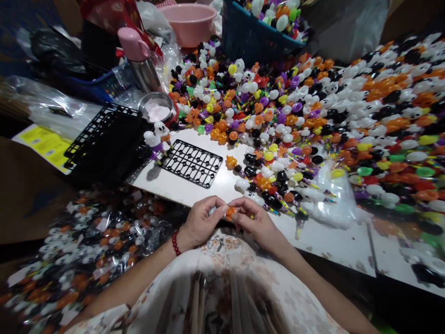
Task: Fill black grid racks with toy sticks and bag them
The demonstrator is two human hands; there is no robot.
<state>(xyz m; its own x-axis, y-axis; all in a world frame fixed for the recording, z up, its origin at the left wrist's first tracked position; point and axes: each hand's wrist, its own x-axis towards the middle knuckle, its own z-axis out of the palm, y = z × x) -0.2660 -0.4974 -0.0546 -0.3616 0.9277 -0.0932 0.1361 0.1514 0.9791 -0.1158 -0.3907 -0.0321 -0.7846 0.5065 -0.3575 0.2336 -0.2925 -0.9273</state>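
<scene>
Both hands meet at the table's front edge, close to my body. My left hand (pixel 202 221), with a red bead bracelet at the wrist, has its fingers closed at the left side of a small orange piece (pixel 231 213). My right hand (pixel 255 222) pinches the same piece from the right. Beyond them a black grid tray (pixel 193 163) lies flat on the white table (pixel 167 186). Two topped sticks, one with a white skull-like figure (pixel 161 129), stand at its left corner.
Piles of colourful small figures (pixel 295 116) cover the table's back and right. A plastic bag (pixel 335 199) lies right of my hands. At the left are stacked black trays (pixel 104 144), a pink-lidded flask (pixel 142 65) and a metal bowl (pixel 156 109). Bagged figures (pixel 86 246) sit below left.
</scene>
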